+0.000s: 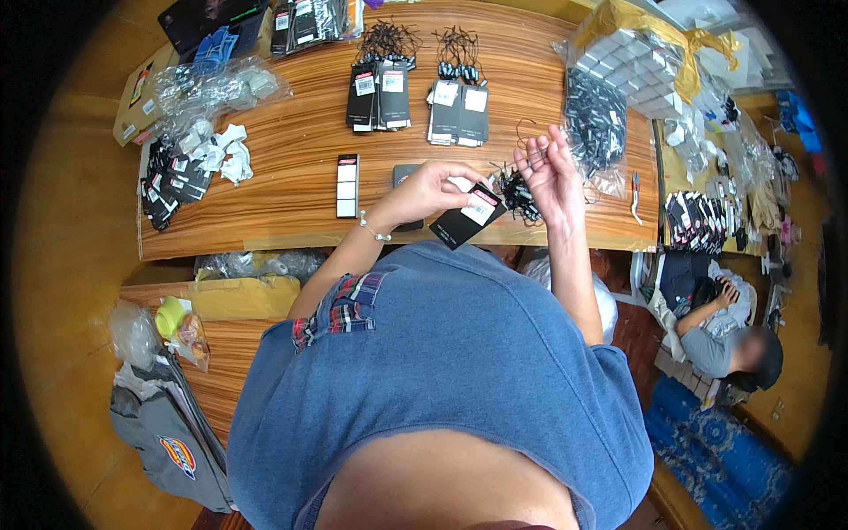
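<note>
My left hand [426, 191] pinches a black hang tag [459, 228] with a white barcode sticker, just over the table's near edge. Raised to its right is my right hand [558, 187], palm turned up, with a thin black string [527, 122] looping at its fingertips; the grip is partly hidden. Between the hands lies a bunch of black strings [519, 196] with small fasteners. Behind my left hand, a dark tag [405, 175] rests on the wood, partly covered. Left of that lies a black strip with white labels [346, 187].
Two stacks of strung tags [380, 97] [458, 113] lie at the table's back. On the right are a bag of black strings [594, 119], a box of white pieces [632, 66] and cutters [636, 199]. White and black pieces [199, 155] lie left. A co-worker [729, 344] sits right.
</note>
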